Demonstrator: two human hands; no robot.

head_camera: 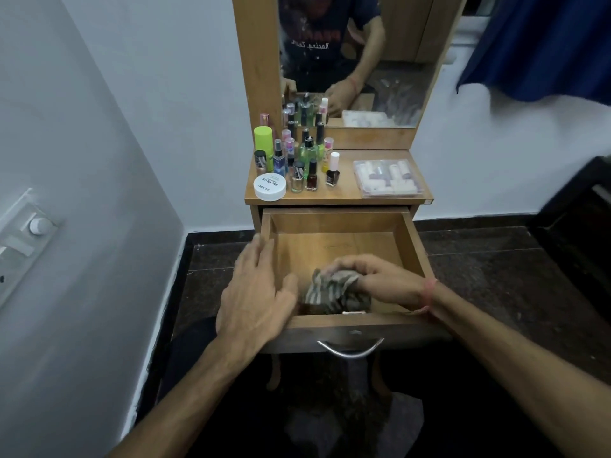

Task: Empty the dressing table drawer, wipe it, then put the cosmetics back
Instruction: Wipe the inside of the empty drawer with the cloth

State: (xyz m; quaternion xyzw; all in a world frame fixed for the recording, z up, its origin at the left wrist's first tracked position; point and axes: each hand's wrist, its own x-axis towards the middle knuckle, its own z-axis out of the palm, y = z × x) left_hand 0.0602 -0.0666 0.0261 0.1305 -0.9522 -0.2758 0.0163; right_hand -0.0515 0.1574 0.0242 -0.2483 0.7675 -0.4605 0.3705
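The wooden drawer (334, 241) is pulled out and holds only a striped grey cloth (334, 290) at its front. My right hand (373, 274) grips the cloth and presses it on the drawer floor. My left hand (256, 289) lies flat on the drawer's left front corner, fingers spread. On the table top (345, 193) stand several nail polish and spray bottles (299, 160), a white round tub (270, 186), a lime green can (263, 140) and a clear plastic box of small tubes (386, 178).
A mirror (357, 57) rises behind the table top. A white wall with a switch panel (23, 233) is at the left, a blue curtain (545, 44) at the upper right, dark furniture (582, 223) at the right. The floor is dark stone.
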